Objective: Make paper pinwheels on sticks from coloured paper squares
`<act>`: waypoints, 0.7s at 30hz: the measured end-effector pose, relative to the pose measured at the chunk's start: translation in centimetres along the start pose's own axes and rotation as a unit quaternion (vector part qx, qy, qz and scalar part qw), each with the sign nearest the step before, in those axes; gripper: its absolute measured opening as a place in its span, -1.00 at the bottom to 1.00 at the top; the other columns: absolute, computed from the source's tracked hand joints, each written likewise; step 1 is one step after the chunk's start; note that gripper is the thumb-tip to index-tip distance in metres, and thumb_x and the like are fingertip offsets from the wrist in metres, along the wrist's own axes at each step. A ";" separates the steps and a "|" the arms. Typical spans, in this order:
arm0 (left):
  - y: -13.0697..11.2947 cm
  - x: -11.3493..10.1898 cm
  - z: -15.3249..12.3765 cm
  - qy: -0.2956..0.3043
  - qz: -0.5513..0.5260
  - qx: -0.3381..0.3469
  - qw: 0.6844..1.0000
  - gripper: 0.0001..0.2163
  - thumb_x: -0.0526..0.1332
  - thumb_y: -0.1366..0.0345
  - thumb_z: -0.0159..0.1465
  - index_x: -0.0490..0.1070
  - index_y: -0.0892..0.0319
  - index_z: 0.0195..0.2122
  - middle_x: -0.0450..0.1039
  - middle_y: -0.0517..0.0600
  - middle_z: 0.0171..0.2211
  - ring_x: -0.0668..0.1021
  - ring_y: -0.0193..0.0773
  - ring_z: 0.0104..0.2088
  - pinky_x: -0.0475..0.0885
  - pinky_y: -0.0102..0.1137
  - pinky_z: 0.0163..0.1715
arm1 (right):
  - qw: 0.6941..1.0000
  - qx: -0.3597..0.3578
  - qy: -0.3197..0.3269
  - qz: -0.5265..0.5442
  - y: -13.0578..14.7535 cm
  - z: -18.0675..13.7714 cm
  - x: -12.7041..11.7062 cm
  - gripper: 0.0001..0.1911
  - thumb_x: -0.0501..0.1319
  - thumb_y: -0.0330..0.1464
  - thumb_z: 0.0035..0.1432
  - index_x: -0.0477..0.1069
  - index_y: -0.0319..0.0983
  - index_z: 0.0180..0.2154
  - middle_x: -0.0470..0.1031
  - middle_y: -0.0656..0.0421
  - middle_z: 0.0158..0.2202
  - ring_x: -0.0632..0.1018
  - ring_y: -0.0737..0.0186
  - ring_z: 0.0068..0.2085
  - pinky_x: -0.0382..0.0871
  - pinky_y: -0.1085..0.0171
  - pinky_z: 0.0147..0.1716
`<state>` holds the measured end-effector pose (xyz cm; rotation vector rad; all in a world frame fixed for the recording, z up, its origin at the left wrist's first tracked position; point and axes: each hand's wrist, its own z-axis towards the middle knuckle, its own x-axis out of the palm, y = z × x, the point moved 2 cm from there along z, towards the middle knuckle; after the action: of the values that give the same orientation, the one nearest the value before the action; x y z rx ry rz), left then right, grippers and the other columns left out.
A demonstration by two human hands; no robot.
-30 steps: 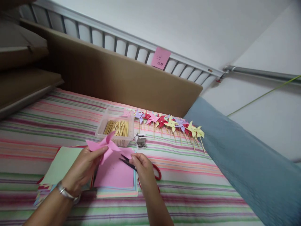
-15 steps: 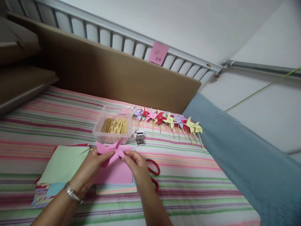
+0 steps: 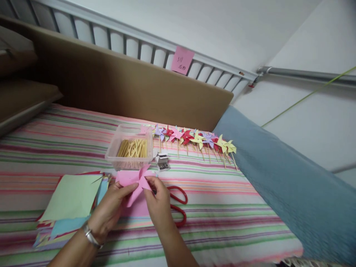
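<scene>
Both hands hold a pink paper pinwheel (image 3: 132, 178) with blades partly folded toward its centre. My left hand (image 3: 113, 200) grips it from the left, thumb pressed near the middle. On its right side, the fingertips of my right hand (image 3: 156, 193) pinch a blade. Beneath it lies a pink paper sheet (image 3: 140, 208), partly covered by the hands. Red-handled scissors (image 3: 180, 215) rest just right of my right hand, their blades hidden. Left of my left hand is a stack of coloured paper, a pale green sheet (image 3: 71, 196) on top.
Behind the hands stands a clear plastic box (image 3: 111, 154) of wooden sticks (image 3: 133, 149). Beside it is a small open box (image 3: 162, 163) of metal pins. Finished pinwheels (image 3: 197, 139) lie in a row at the back, before a cardboard panel (image 3: 133, 89). A striped cloth (image 3: 228, 215) covers the table.
The pinwheel has turned slightly in my hands, and a blade now points up. My right hand has shifted its pinch. The view has moved a little, exposing more of the scissors' handles.
</scene>
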<state>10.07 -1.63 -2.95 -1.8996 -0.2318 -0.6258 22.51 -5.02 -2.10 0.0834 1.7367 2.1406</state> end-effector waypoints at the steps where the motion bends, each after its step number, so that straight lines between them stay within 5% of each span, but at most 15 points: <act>1: 0.4 0.1 0.0 0.007 -0.015 -0.013 1.000 -0.87 0.39 0.34 -0.01 0.56 0.22 -0.40 0.58 0.01 -0.45 0.55 -0.23 -0.39 0.39 -0.41 -0.30 | 1.000 -0.007 -0.017 -0.007 -0.1 0.0 0.0 -0.79 0.16 -0.49 0.06 0.44 -0.22 -0.21 0.53 0.15 -0.27 0.53 0.22 -0.25 0.38 0.32 -0.25; 5: 0.9 0.3 0.0 0.020 -0.058 -0.031 0.998 -0.86 0.38 0.39 0.00 0.57 0.21 -0.37 0.59 0.00 -0.45 0.55 -0.25 -0.40 0.39 -0.43 -0.32 | 0.996 -0.036 -0.064 -0.043 -0.5 -0.1 -0.1 -0.80 0.16 -0.52 0.06 0.40 -0.20 -0.24 0.49 0.18 -0.30 0.51 0.24 -0.25 0.37 0.31 -0.22; 21: 0.4 0.5 -0.2 0.006 -0.047 -0.017 0.999 -0.89 0.41 0.40 -0.06 0.55 0.25 -0.48 0.53 -0.04 -0.55 0.45 -0.37 -0.53 0.35 -0.52 -0.46 | 0.983 -0.122 -0.052 -0.130 -0.3 -0.5 0.0 -0.82 0.13 -0.48 0.15 0.46 -0.20 -0.22 0.49 0.16 -0.32 0.48 0.21 -0.26 0.31 0.26 -0.22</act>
<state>10.61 -2.03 -2.94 -1.9265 -0.3066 -0.7078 22.45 -5.47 -2.55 -0.0929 1.3351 2.0946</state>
